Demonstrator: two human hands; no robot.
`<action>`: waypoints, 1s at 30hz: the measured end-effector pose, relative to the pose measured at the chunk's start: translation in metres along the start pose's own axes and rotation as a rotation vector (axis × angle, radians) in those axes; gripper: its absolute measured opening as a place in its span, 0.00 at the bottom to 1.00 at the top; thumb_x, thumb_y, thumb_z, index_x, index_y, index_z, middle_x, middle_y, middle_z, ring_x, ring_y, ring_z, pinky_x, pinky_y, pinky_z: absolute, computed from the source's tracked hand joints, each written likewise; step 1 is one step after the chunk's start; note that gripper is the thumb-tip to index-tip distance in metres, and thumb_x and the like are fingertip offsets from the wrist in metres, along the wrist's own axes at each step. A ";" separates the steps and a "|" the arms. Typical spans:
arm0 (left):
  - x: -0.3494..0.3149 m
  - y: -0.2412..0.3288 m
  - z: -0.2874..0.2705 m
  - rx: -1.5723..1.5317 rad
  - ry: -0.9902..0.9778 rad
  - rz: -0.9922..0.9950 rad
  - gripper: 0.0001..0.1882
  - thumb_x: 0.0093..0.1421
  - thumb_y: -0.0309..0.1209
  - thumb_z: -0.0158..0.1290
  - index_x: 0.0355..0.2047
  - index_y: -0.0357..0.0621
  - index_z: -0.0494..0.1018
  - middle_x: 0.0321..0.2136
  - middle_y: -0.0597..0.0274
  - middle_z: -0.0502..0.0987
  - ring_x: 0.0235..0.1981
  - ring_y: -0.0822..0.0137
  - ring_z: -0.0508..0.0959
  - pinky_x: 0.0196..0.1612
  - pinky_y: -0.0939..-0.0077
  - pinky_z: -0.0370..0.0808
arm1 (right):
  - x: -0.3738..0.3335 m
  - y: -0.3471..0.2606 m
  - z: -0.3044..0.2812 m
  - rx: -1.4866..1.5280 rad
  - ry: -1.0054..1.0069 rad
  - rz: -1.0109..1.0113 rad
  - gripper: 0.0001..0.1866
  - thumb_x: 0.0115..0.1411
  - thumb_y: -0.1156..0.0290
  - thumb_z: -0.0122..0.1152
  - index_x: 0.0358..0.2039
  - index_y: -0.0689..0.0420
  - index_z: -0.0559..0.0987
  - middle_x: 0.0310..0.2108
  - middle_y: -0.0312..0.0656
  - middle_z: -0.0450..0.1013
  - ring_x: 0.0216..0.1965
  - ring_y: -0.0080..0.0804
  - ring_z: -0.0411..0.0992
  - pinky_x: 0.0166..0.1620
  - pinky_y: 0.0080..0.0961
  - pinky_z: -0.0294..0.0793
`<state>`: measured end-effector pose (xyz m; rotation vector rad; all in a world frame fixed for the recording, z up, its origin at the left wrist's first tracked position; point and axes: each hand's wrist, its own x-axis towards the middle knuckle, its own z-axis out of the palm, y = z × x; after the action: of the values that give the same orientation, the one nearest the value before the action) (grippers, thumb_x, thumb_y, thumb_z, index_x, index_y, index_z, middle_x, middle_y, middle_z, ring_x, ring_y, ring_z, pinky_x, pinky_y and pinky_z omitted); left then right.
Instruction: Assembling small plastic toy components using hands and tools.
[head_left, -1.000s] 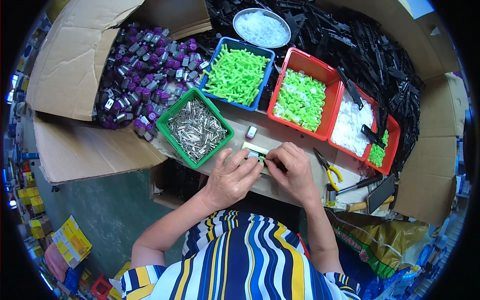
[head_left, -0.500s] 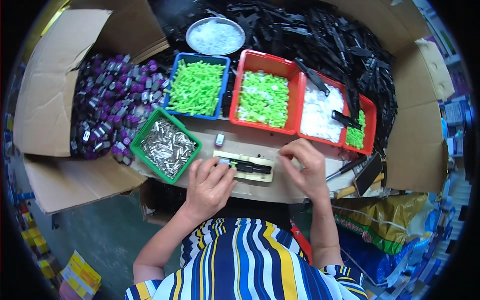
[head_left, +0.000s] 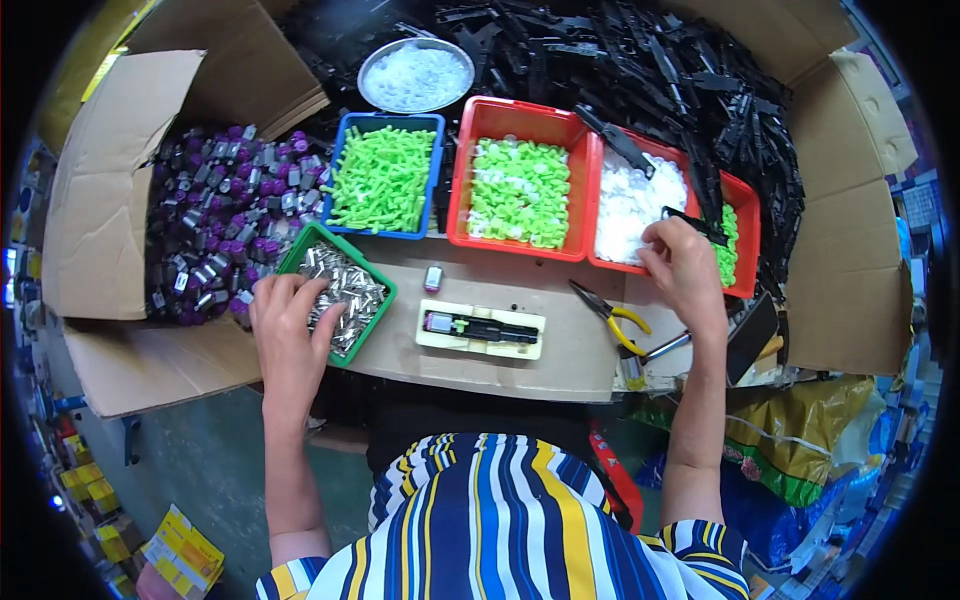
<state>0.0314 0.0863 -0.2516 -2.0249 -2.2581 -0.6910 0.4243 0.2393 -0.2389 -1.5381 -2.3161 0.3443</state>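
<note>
My left hand is at the green bin, its fingers bent over the small metal pins and the thumb apart from them. At the red bin of small white parts, my right hand has thumb and forefinger drawn together among the pieces; whatever they hold is hidden. Between the hands lies a cream-coloured fixture. It cradles a long black plastic part, with a grey-and-purple block and a bright green piece at its left end. A single grey-and-purple block stands just behind the fixture.
Yellow-handled pliers lie right of the fixture. Behind are a blue bin of green sticks, a red bin of green pieces, and a round dish. Purple-and-grey blocks heap at left; black parts pile at the back.
My left hand has left the fixture and moved left to the metal pins. My right hand has moved right and away from me to the white parts, uncovering the pliers.
</note>
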 end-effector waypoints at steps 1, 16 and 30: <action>0.002 -0.002 -0.001 0.018 0.001 -0.009 0.15 0.48 0.26 0.66 0.38 0.38 0.79 0.35 0.56 0.76 0.44 0.53 0.73 0.49 0.58 0.67 | 0.003 0.000 0.000 0.004 -0.012 0.001 0.08 0.52 0.81 0.67 0.32 0.66 0.78 0.27 0.46 0.73 0.28 0.36 0.74 0.33 0.30 0.73; -0.003 0.025 -0.001 -0.438 0.129 -0.011 0.05 0.47 0.20 0.64 0.27 0.39 0.80 0.27 0.57 0.78 0.35 0.58 0.75 0.41 0.65 0.71 | -0.011 -0.098 0.051 0.985 -0.195 0.105 0.04 0.59 0.82 0.62 0.36 0.65 0.79 0.32 0.36 0.77 0.33 0.20 0.77 0.38 0.16 0.75; -0.016 0.085 0.035 -0.537 0.279 0.108 0.09 0.41 0.20 0.66 0.25 0.42 0.81 0.22 0.63 0.76 0.34 0.59 0.76 0.40 0.66 0.69 | -0.039 -0.143 0.085 1.147 -0.121 0.124 0.04 0.57 0.83 0.65 0.33 0.65 0.79 0.31 0.35 0.77 0.31 0.17 0.74 0.35 0.16 0.75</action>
<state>0.1240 0.0881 -0.2619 -2.0469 -1.9305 -1.5927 0.2831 0.1468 -0.2677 -1.0256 -1.5158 1.4895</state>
